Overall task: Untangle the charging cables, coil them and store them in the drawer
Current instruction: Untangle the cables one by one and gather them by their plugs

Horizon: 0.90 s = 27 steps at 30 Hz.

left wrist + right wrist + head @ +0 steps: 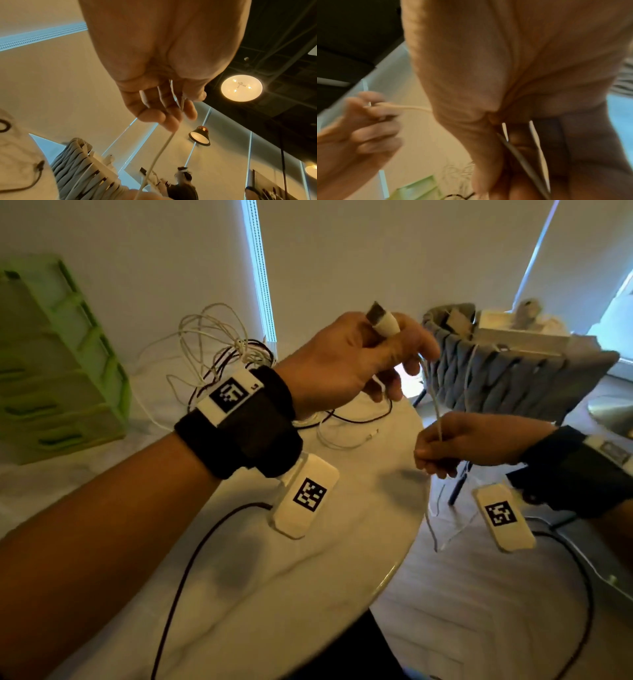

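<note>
Left hand [346, 361] raised over the round white table [239, 577], fingers curled round the white cable [432, 402] (USB plug poking up). Right hand [469, 441] just below pinches the same cable. Tangled cables [219, 347] lie behind, near the green drawer unit [58, 364].

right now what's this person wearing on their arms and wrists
Both forearms are bare, with no sleeves. Each wrist carries a wide black fabric band: left band, right band. Small white rectangular plates printed with black-and-white square markers sit on top of the bands and hang below each wrist. A thin dark cable runs from each hanging unit.
</note>
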### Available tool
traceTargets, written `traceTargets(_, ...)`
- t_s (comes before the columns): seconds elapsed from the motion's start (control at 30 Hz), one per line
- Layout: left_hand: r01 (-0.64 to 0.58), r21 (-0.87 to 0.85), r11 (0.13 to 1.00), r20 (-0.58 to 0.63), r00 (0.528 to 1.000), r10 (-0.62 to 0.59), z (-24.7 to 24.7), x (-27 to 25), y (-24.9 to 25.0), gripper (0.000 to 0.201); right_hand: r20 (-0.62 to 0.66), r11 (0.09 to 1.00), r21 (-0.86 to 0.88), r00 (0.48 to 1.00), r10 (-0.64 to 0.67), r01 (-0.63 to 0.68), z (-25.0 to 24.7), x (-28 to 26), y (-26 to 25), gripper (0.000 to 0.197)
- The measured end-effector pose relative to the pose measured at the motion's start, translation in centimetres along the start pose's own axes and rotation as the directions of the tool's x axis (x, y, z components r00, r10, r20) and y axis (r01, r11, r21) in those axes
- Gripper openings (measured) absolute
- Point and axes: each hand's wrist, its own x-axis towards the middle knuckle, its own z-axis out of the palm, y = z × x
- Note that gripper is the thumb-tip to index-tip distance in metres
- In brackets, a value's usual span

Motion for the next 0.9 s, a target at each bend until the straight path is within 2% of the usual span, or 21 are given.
traceTargets(0.1, 0.011, 0.136, 0.991, 0.157, 0.987, -0.032, 1.4, -0.4, -1.4, 0.024, -0.010, 0.986, 0.076, 0.988, 0.152, -0.150, 0.9, -0.3, 5.0, 0.016)
traceTargets(0.2, 0.008, 0.214, 0.977, 0.258, 0.964, -0.065, 2.7, -0.4, -2.6, 0.022, -0.089, 0.981, 0.087, 0.980, 0.180, -0.172, 2.5, -0.4, 8.2, 0.009)
traceTargets(0.27, 0.004, 0.187, 0.982, 0.233, 0.971, -0.048, 3.1, -0.1, -2.8, 0.024, -0.271, 0.980, -0.064, 0.948, 0.165, -0.189, 4.0, -0.1, 10.1, 0.009)
traceTargets(0.3, -0.002, 0.143, 0.990, 0.191, 0.981, -0.026, 3.0, 0.0, -2.7, 0.026, -0.371, 0.972, -0.095, 0.913, 0.168, -0.217, 4.8, 0.0, 11.1, 0.012)
traceTargets(0.4, -0.010, 0.023, 1.000, 0.045, 0.999, 0.008, 2.2, 0.5, -2.7, 0.027, -0.556, 0.973, 0.052, 0.803, 0.215, -0.224, 6.7, 0.0, 13.5, 0.011)
traceTargets(0.47, -0.002, 0.039, 0.999, 0.004, 1.000, 0.002, 1.7, 0.4, -2.9, 0.026, -0.592, 0.975, 0.101, 0.775, 0.220, -0.200, 7.5, 0.1, 14.1, 0.009)
traceTargets(0.57, 0.032, 0.016, 0.999, -0.128, 0.991, -0.030, 1.4, 0.0, -3.7, 0.019, -0.593, 0.977, 0.147, 0.777, 0.213, -0.155, 8.7, 0.2, 13.8, 0.009)
traceTargets(0.63, 0.100, -0.053, 0.994, -0.248, 0.962, -0.110, 1.0, -0.3, -4.5, 0.014, -0.553, 0.978, 0.128, 0.807, 0.210, -0.166, 9.1, 0.1, 13.2, 0.010)
traceTargets(0.73, 0.197, -0.225, 0.954, -0.337, 0.903, -0.267, -0.9, -1.5, -5.8, 0.012, -0.374, 0.976, -0.006, 0.906, 0.198, -0.216, 7.7, -0.5, 11.0, 0.022)
traceTargets(0.8, 0.218, -0.306, 0.927, -0.375, 0.867, -0.328, -2.5, -2.7, -6.4, 0.015, -0.260, 0.951, -0.170, 0.943, 0.209, -0.258, 5.6, -0.8, 8.1, 0.027)
traceTargets(0.9, 0.203, -0.439, 0.875, -0.412, 0.820, -0.397, -4.7, -5.0, -6.8, 0.018, -0.237, 0.914, -0.351, 0.964, 0.123, -0.203, 2.2, -0.7, 2.2, 0.010)
